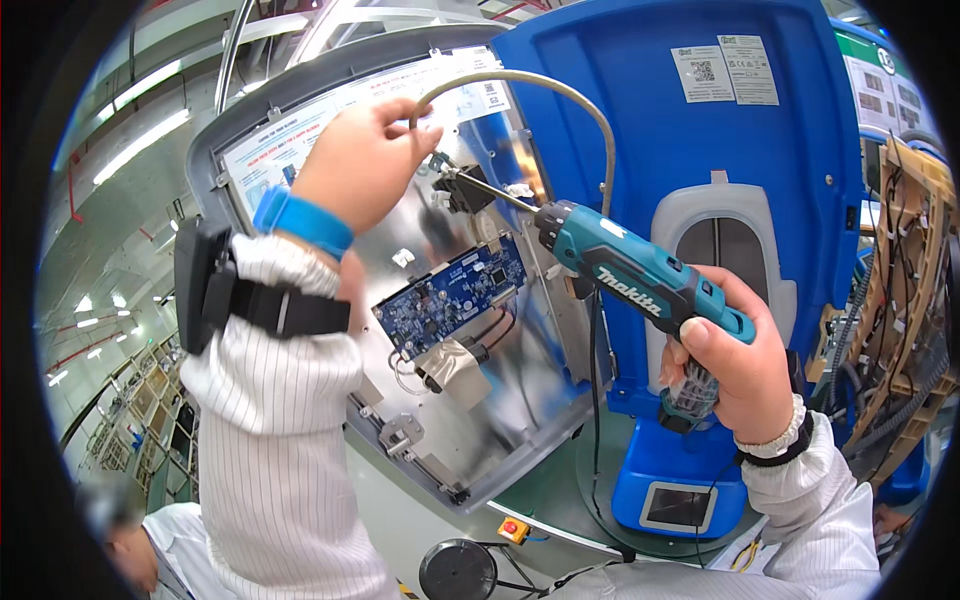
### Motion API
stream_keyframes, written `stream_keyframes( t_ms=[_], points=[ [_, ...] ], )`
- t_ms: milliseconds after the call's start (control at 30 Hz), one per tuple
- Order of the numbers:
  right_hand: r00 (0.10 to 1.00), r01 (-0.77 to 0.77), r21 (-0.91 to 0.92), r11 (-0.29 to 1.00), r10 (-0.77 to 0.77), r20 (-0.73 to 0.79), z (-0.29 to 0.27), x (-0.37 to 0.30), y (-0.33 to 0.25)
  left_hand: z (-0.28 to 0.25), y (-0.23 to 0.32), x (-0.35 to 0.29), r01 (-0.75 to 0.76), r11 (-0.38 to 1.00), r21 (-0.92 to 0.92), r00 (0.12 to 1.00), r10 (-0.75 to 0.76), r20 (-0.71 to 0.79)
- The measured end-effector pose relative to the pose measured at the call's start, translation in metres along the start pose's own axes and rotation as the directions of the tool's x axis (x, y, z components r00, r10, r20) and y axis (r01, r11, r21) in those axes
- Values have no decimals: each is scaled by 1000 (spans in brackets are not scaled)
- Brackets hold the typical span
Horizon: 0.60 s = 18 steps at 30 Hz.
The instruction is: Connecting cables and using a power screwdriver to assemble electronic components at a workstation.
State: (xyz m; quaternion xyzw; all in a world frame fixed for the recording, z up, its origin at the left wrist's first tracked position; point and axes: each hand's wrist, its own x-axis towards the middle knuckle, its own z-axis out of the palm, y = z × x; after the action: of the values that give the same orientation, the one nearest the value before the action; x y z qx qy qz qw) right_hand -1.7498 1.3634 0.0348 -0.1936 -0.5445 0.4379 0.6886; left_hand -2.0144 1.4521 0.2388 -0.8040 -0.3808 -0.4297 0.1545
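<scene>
My left hand (pixel 360 160) is closed with thumb and fingers pinching a grey cable (pixel 603 125), which arches over to the right. In my right hand (pixel 740 375) is a teal and black cordless screwdriver (pixel 625 268), gripped by its handle. Its long bit (pixel 492 190) points up and left to a small metal piece (pixel 440 165) just below my left fingers; whether a screw is there I cannot tell. A black block (pixel 468 193) sits behind the bit. Below lies a blue circuit board (pixel 455 290) on the shiny metal inside of an opened grey panel (pixel 205 160).
A tall blue housing (pixel 620 60) stands to the right, with a blue base (pixel 690 465) below. A red and yellow button box (pixel 513 529), a round black stool (pixel 458 570) and pliers (pixel 745 555) are low down. Another person (pixel 175 545) is at lower left; a wooden rack (pixel 905 300) holds cables.
</scene>
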Motion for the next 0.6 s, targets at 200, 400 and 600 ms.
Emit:
stream_keyframes(
  t_ms=[200,400,600],
  points=[
    [998,9,-109,994,-16,-62,12,15,13,15,-9,19,238,933,-271,966,-198,166],
    [995,46,-100,994,-54,-82,21,24,23,14,-23,21,226,927,-300,958,-155,243],
    [995,56,-153,987,-67,-70,28,18,19,15,-26,15,167,942,-292,970,-104,217]
  ],
)
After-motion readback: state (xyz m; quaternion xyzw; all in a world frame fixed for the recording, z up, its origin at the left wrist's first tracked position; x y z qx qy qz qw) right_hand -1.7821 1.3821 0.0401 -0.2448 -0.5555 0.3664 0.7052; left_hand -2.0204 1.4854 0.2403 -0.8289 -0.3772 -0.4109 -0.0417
